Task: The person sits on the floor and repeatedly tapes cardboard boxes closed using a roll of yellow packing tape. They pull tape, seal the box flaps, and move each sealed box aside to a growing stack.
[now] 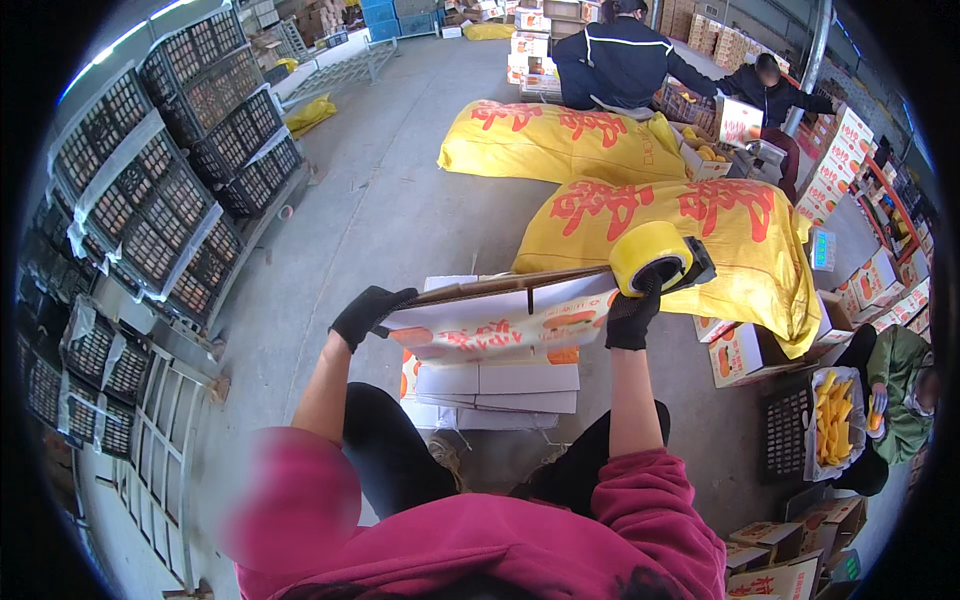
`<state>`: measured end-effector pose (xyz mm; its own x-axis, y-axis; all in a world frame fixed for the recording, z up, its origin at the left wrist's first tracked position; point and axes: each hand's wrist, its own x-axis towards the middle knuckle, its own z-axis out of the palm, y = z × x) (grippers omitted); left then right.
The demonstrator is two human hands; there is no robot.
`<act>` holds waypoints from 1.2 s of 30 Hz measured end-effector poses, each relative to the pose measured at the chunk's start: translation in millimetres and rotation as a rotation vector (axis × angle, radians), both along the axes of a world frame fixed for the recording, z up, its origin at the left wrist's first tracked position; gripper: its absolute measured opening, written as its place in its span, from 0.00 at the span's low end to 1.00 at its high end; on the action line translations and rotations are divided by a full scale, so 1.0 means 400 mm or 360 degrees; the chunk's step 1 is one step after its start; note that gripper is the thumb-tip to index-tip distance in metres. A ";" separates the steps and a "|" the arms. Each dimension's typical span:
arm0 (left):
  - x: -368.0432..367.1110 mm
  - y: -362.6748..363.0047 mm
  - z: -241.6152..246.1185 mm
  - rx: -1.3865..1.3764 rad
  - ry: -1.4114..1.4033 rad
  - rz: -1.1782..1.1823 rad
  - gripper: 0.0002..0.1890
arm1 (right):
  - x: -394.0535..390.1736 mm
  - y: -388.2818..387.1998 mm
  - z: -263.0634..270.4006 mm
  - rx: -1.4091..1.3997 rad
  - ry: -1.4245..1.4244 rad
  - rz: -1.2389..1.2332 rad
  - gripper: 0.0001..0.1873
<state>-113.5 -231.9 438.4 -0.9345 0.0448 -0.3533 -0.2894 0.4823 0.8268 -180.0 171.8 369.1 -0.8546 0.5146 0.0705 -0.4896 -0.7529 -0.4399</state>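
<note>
Between my hands a flattened cardboard carton [495, 330], white with orange fruit prints and red writing, is held above a stack of more flat cartons [517, 379]. My left hand [373, 315], in a black glove, grips the carton's left end. At its right end is my right hand [634, 315], also gloved in black, with its fingers at a tape dispenser [651, 259] that carries a wide roll of yellow tape. The dispenser sits against the carton's upper right corner, and the hand partly hides its handle. The stack lies on the floor between my feet.
Large yellow woven sacks [667, 225] lie ahead. Black crates [142, 202] stand stacked at left, above a metal rack [161, 457]. At right, a person in green [900, 390] sits by a lined crate of orange pieces [834, 420]. Two people work beyond the sacks; open cartons [750, 352] stand nearby.
</note>
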 end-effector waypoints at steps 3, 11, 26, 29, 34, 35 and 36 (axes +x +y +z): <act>0.013 0.008 0.006 -0.0097 -0.0026 0.0152 0.35 | 0.027 -0.042 0.038 -0.0069 0.0151 0.0159 0.24; -0.009 0.118 0.020 -0.0814 -0.0174 -0.0598 0.24 | 0.044 -0.171 -0.006 -0.0084 -0.0230 0.0294 0.22; -0.173 0.195 -0.194 -0.0414 -0.0458 -0.1249 0.17 | 0.164 0.127 0.197 0.2356 -0.0177 -0.0348 0.29; -0.187 0.176 -0.206 0.0028 -0.0525 -0.1224 0.16 | 0.143 -0.023 0.204 0.2910 -0.0033 0.0044 0.35; -0.122 0.166 -0.098 -0.0067 -0.0735 -0.1139 0.20 | 0.061 -0.146 0.139 0.3236 -0.0035 0.0444 0.34; -0.076 0.160 -0.062 -0.0364 -0.0227 -0.1460 0.22 | 0.050 -0.150 0.123 0.3184 -0.0089 0.0453 0.33; -0.024 0.166 -0.037 -0.0669 -0.0044 -0.1487 0.24 | 0.039 -0.145 0.111 0.3109 -0.0125 0.0436 0.32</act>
